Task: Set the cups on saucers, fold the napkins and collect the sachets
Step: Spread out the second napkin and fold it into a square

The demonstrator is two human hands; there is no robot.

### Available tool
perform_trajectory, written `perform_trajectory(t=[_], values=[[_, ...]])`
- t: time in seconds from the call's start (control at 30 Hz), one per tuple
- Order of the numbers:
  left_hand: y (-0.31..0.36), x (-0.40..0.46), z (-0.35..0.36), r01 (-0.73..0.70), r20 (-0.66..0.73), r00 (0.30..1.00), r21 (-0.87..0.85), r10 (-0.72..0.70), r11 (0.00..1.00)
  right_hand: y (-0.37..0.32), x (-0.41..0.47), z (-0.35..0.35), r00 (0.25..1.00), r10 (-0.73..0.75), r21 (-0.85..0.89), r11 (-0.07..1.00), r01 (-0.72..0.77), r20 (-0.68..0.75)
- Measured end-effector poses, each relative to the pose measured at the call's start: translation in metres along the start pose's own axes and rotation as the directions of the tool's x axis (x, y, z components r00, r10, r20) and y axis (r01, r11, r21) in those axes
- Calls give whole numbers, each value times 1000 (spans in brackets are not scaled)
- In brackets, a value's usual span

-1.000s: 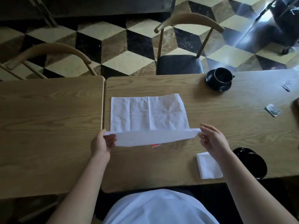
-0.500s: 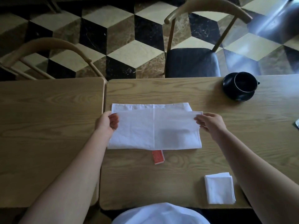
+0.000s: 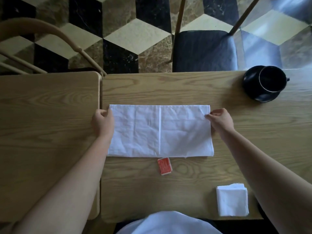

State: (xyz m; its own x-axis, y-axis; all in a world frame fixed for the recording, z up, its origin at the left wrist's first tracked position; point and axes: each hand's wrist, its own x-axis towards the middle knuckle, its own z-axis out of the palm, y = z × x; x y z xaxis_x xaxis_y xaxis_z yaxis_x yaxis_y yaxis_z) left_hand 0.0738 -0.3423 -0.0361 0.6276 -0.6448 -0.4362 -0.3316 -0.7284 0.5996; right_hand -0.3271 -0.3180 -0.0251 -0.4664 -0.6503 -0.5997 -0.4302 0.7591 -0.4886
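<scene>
A white napkin [image 3: 160, 130] lies folded in half as a wide rectangle on the wooden table [image 3: 185, 88]. My left hand [image 3: 102, 121] pinches its far left corner and my right hand [image 3: 220, 118] pinches its far right corner. Just below the napkin's near edge lies a red sachet [image 3: 164, 166]. A small folded white napkin [image 3: 232, 201] rests near the table's front right edge. At the far right a black cup [image 3: 271, 79] stands on a black saucer [image 3: 251, 88].
A second wooden table [image 3: 47, 125] adjoins on the left, with a narrow gap between them. Two chairs stand beyond the tables: one with a dark seat [image 3: 202, 49], one with a curved wooden back [image 3: 50, 34]. The floor is patterned tile.
Both hands carried the napkin's near edge away from me and laid it on the far edge, folding it in half. The view tilted down, so the second saucer and right-hand sachets left the frame.
</scene>
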Motion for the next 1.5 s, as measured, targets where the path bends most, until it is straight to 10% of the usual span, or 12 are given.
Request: perform_trajectory(t=[0.2, 0.33, 0.67, 0.9, 1.1, 1.3, 1.4, 1.5], values=[[-66, -44, -13, -37, 84, 996, 335, 10, 941, 17, -24, -4, 975, 160, -109, 984, -144, 155], [-95, -68, -24, 97, 183, 976, 118, -118, 988, 52, -54, 0, 971, 173, -178, 974, -143, 163], [-85, -90, -59, 255, 261, 955, -466, -143, 847, 63, -92, -20, 989, 57, 363, 926, -103, 136], [-132, -119, -61, 177, 268, 957, -237, -111, 955, 99, -121, -13, 981, 181, 304, 933, -192, 64], [-157, -143, -53, 489, 389, 843, -264, -373, 831, 110, -140, 3, 922, 318, 531, 753, -388, 222], [-140, -185, -66, 706, 753, 595, -321, -281, 632, 105, -198, 49, 707, 436, 540, 457, -707, 556], [-125, -206, -63, 692, 834, 522, -291, -179, 660, 102, -236, 73, 506, 294, 270, 579, -769, 811], [-113, -218, -58, 580, 848, 517, -248, -115, 776, 90, -263, 83, 457, 175, 256, 633, -731, 872]])
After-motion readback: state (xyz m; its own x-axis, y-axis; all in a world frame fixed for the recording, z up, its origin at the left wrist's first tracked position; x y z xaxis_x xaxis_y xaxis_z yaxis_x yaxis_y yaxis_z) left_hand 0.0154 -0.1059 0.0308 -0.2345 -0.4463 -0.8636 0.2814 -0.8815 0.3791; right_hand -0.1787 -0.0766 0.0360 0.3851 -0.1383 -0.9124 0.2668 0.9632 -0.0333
